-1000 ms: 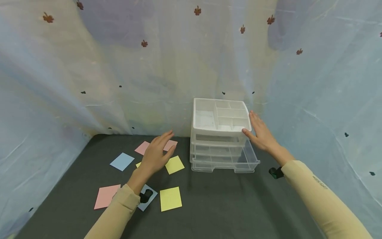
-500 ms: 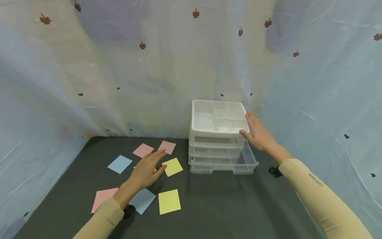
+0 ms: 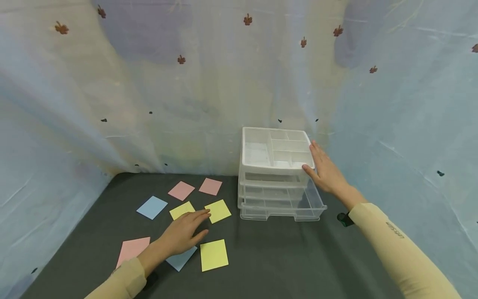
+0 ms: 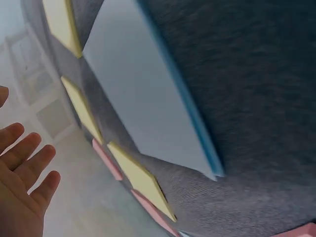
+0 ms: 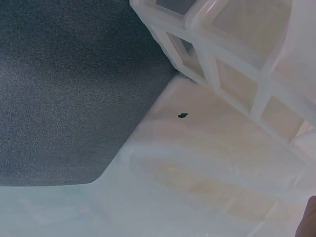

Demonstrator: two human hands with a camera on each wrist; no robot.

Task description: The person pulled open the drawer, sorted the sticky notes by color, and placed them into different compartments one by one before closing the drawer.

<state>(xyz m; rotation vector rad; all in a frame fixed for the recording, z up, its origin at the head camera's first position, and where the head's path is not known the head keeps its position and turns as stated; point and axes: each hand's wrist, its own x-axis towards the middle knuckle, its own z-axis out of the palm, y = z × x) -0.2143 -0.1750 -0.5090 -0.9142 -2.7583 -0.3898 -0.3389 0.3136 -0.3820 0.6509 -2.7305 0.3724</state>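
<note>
Resting flat, both hands slack: left hand [image 3: 183,236] on blue note [image 3: 181,258], right hand [image 3: 325,171] against organizer [image 3: 274,151].

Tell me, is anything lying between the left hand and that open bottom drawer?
Only loose notes. The left hand rests flat on the mat, partly over a blue note. A yellow note lies flat between it and the open bottom drawer; nothing upright blocks the way.

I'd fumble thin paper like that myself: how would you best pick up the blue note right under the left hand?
Take the blue note by its near corner, which pokes out from under the left hand. It lies flat on the dark mat, so slide a fingertip under that corner from the near side, then pinch.
</note>
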